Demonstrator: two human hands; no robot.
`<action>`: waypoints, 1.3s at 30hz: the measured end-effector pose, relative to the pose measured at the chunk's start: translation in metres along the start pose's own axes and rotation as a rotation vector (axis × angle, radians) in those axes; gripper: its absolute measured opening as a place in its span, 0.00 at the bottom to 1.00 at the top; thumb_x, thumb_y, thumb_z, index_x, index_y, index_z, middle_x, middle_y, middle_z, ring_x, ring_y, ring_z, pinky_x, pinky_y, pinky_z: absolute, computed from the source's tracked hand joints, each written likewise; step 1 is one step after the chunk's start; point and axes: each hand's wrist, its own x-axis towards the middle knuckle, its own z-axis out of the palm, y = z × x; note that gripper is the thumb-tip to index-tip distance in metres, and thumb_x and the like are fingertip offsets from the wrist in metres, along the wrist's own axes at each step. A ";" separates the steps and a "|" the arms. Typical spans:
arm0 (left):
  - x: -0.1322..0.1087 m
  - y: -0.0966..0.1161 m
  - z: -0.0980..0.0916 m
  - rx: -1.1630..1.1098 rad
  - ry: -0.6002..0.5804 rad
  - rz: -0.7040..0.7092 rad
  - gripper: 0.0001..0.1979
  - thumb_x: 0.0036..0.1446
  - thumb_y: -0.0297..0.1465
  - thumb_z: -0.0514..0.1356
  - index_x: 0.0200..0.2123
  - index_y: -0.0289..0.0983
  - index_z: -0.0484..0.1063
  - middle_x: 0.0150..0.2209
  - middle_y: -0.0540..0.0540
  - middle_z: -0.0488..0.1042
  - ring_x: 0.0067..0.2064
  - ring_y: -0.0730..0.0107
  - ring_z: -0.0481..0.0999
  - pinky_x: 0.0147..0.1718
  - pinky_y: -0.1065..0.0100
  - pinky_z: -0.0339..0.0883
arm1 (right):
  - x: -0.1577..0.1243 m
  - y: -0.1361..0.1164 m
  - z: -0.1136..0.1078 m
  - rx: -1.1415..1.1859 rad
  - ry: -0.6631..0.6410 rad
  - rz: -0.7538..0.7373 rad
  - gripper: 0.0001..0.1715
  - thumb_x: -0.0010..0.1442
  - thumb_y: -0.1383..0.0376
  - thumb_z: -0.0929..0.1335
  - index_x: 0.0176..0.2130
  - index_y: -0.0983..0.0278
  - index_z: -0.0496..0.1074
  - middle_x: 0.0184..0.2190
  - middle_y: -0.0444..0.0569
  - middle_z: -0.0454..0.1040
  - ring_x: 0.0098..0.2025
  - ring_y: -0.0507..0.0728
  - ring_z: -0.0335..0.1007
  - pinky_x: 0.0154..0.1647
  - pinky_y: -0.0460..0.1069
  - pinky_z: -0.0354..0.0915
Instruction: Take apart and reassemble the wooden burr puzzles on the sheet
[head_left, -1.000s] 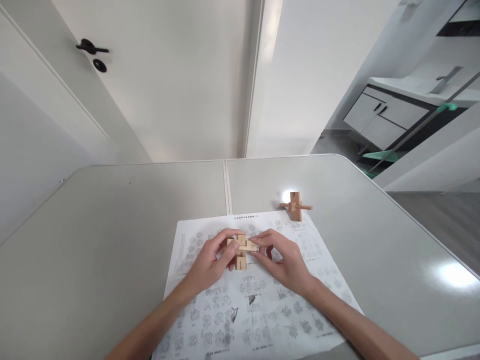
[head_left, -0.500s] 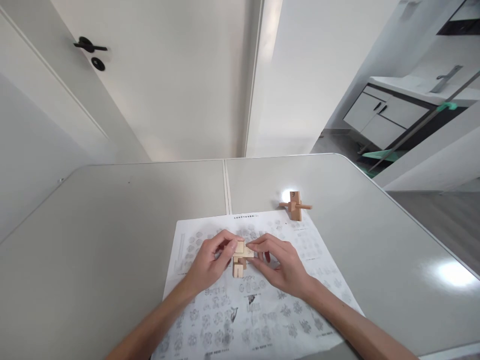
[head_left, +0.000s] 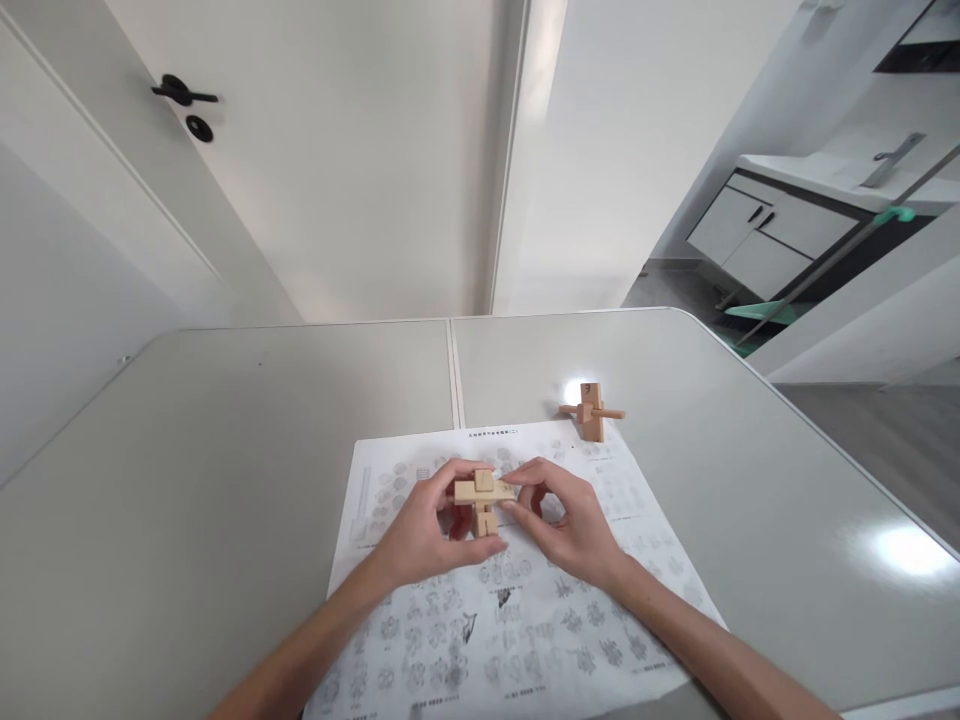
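Observation:
Between my two hands is a light wooden block assembly point(head_left: 484, 492), made of interlocked pieces, held above a printed paper sheet point(head_left: 540, 650). My left hand point(head_left: 424, 525) wraps round it from the left, with the thumb below the lower block and the fingers behind the top. My right hand point(head_left: 566, 520) pinches the right end of the crosswise piece between thumb and fingertips. Dark marks show on some block faces. Farther back, a second wooden assembly point(head_left: 592, 425), browner and cross-shaped, stands at the paper's upper right edge.
The grey table point(head_left: 225, 480) has a seam point(head_left: 454, 375) running from its far edge to the paper. Beyond it are a white door with a black handle point(head_left: 180, 92) and, at the right, a sink cabinet point(head_left: 772, 225).
My left thumb has moved down from the top block to below the lower block. The assembly has turned slightly, so the crosswise piece now shows on both sides. My right hand keeps its pinch.

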 end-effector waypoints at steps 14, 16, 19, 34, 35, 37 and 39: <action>0.001 0.001 -0.001 -0.001 -0.015 -0.008 0.29 0.51 0.41 0.73 0.54 0.42 0.69 0.37 0.49 0.74 0.32 0.69 0.74 0.29 0.69 0.69 | -0.002 0.002 -0.001 0.003 -0.025 0.020 0.07 0.70 0.63 0.69 0.49 0.59 0.73 0.34 0.47 0.74 0.30 0.54 0.70 0.27 0.49 0.69; 0.000 0.001 -0.001 -0.012 -0.012 -0.007 0.29 0.51 0.41 0.74 0.54 0.43 0.69 0.38 0.49 0.74 0.34 0.68 0.75 0.29 0.69 0.70 | -0.001 0.001 -0.001 0.002 -0.021 0.024 0.07 0.70 0.62 0.70 0.48 0.59 0.73 0.33 0.46 0.74 0.29 0.54 0.70 0.28 0.49 0.69; 0.000 0.001 0.000 -0.044 0.010 -0.008 0.29 0.52 0.41 0.73 0.54 0.43 0.69 0.39 0.48 0.75 0.33 0.69 0.75 0.29 0.69 0.70 | 0.001 0.001 -0.002 0.001 -0.039 0.078 0.08 0.70 0.61 0.70 0.49 0.59 0.73 0.30 0.44 0.73 0.29 0.53 0.70 0.28 0.49 0.69; 0.006 -0.001 -0.004 -0.164 0.298 -0.077 0.30 0.58 0.40 0.71 0.60 0.42 0.66 0.42 0.47 0.77 0.38 0.68 0.76 0.36 0.69 0.72 | 0.000 0.003 0.002 -0.321 -0.283 -0.064 0.46 0.59 0.60 0.79 0.69 0.53 0.60 0.62 0.59 0.65 0.63 0.71 0.64 0.57 0.66 0.73; 0.005 -0.001 -0.003 -0.154 0.291 -0.072 0.30 0.58 0.40 0.71 0.60 0.42 0.65 0.42 0.47 0.76 0.37 0.68 0.76 0.36 0.69 0.72 | 0.000 0.003 0.002 -0.316 -0.279 -0.067 0.43 0.60 0.61 0.78 0.68 0.53 0.61 0.61 0.59 0.66 0.63 0.70 0.64 0.57 0.66 0.73; 0.005 0.000 -0.003 -0.133 0.287 -0.064 0.30 0.58 0.39 0.71 0.60 0.43 0.65 0.41 0.48 0.76 0.36 0.69 0.75 0.35 0.69 0.72 | 0.001 0.002 0.003 -0.279 -0.267 -0.050 0.39 0.60 0.63 0.77 0.65 0.54 0.62 0.59 0.58 0.69 0.61 0.69 0.67 0.57 0.66 0.73; 0.005 0.002 -0.002 -0.112 0.288 -0.065 0.29 0.58 0.40 0.70 0.60 0.43 0.65 0.39 0.49 0.75 0.34 0.71 0.73 0.34 0.70 0.71 | 0.002 0.002 0.002 -0.235 -0.243 -0.004 0.36 0.61 0.63 0.76 0.63 0.54 0.62 0.57 0.56 0.72 0.58 0.67 0.70 0.55 0.66 0.73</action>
